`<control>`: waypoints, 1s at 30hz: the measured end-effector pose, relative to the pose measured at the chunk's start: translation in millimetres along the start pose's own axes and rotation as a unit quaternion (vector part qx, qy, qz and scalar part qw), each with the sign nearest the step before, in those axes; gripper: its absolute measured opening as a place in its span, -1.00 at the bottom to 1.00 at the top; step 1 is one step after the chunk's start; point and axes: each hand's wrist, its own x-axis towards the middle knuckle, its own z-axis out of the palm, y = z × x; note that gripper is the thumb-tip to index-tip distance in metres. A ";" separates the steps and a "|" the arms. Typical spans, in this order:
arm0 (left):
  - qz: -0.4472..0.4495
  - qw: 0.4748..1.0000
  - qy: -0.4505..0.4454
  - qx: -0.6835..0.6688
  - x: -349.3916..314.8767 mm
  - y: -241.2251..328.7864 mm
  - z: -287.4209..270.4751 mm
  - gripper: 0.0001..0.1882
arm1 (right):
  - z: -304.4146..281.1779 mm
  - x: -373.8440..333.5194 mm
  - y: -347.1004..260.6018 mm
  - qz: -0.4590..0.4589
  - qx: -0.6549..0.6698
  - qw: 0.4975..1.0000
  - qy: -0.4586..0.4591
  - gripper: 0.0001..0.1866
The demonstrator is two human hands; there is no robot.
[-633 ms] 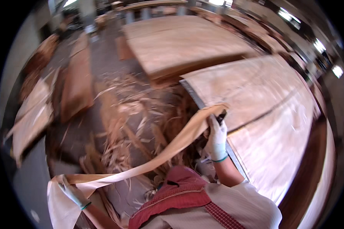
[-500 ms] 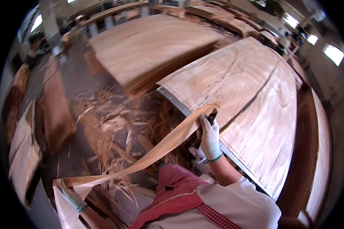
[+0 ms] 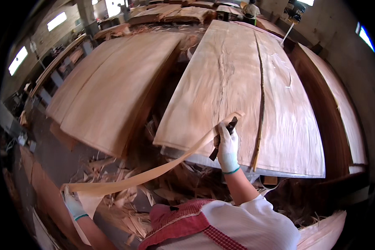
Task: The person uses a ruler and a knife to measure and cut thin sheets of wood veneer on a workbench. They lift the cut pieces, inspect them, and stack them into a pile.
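My left hand (image 3: 73, 204), in a white glove with a green cuff edge, is closed on one end of a long, thin wood veneer strip (image 3: 154, 171). A paler piece of veneer (image 3: 88, 204) hangs below that grip. The strip sags slightly as it rises toward my right hand (image 3: 228, 148), gloved the same way. Closed fingers there hold a black knife (image 3: 231, 124), and the strip passes at the same hand, its end sticking out beyond. Whether those fingers also pinch the strip is hidden. Both hands are in front of a broad veneer stack (image 3: 237, 83), the right one over its near edge.
Another veneer stack (image 3: 116, 83) stands to the left, with a dark gap between the two. Curled veneer scraps (image 3: 129, 208) litter the floor by my body. A further stack (image 3: 335, 91) runs along the right. A person (image 3: 251, 10) is at the far end.
My view has swung to the right, so the broad stack now lies straight ahead. Both hands keep their holds, and the strip stays stretched between them.
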 end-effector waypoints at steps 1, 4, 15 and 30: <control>0.009 0.998 -0.055 0.003 36.2 -8.8 20.9 -0.71 | 11.9 7.5 3.0 -0.004 0.008 1.000 0.016 -0.79; -0.050 0.984 -0.165 -0.042 112.7 -41.6 126.6 -0.75 | 26.4 29.9 6.6 -0.053 -0.019 0.994 0.098 -0.78; -0.074 0.842 -0.520 0.124 240.5 -131.9 649.2 -0.68 | 96.9 70.6 43.2 -0.124 -0.039 0.901 0.413 -0.78; 0.051 0.594 -0.768 -0.235 -145.7 -11.4 1006.7 -0.89 | 3.5 91.3 -1.6 -0.277 -0.107 0.696 0.654 -0.67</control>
